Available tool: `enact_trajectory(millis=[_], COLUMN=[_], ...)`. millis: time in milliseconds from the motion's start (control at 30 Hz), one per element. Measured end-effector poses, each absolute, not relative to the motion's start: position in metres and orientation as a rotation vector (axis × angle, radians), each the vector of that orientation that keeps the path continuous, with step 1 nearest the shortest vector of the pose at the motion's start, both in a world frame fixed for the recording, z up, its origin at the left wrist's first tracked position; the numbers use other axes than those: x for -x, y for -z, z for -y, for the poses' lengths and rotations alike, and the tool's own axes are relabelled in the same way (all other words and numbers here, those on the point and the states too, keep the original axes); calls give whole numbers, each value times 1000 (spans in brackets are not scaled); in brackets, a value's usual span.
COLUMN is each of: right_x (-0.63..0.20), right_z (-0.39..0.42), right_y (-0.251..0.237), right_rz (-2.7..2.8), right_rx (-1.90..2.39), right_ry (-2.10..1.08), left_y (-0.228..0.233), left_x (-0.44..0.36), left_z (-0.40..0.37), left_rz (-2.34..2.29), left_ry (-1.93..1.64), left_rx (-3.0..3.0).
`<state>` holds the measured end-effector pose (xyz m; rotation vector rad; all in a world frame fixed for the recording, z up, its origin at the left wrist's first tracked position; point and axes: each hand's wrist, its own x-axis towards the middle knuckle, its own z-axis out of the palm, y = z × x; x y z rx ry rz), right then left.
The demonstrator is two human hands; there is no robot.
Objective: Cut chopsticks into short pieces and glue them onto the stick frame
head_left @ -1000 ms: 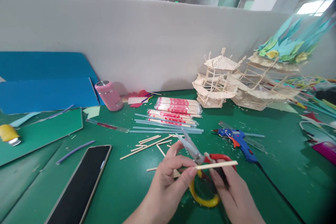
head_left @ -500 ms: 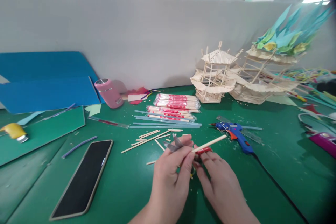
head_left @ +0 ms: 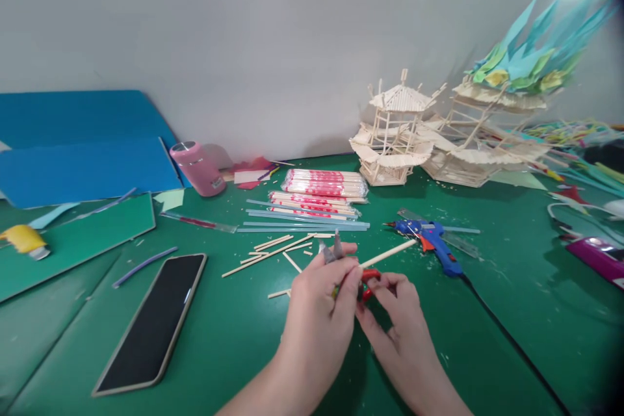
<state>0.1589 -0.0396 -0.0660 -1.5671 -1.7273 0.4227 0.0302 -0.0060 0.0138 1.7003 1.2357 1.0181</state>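
My left hand is closed, its thumb and fingers pinching a pale wooden stick that slants up to the right. Above the same hand stick out the grey, parted blades of a pair of red-handled snips. My right hand is closed at the snips' red handles, with thumb and fingers bent around them. My left fingers hide the middle of the tool. Cut wooden sticks lie on the green table just beyond my left hand.
A blue glue gun with a black cord lies at right. Beyond are clear glue sticks, wrapped stick bundles and a stick-built pavilion model. A phone and pink flask are at left.
The snips have turned so their blades point more upward, and more of the red handles shows. My right fingers have shifted on the handles. The view has tilted slightly.
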Motion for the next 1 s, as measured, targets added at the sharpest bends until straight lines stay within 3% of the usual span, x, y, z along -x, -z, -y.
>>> enact_trajectory(millis=[1000], right_x=[-150], right_z=[30], right_y=[95], right_rz=[1722], right_rx=[1614], right_ry=[-323], left_y=[-12], left_x=[-32], left_z=[5], left_rz=[-1247], left_ry=[-973], left_rx=[-1767])
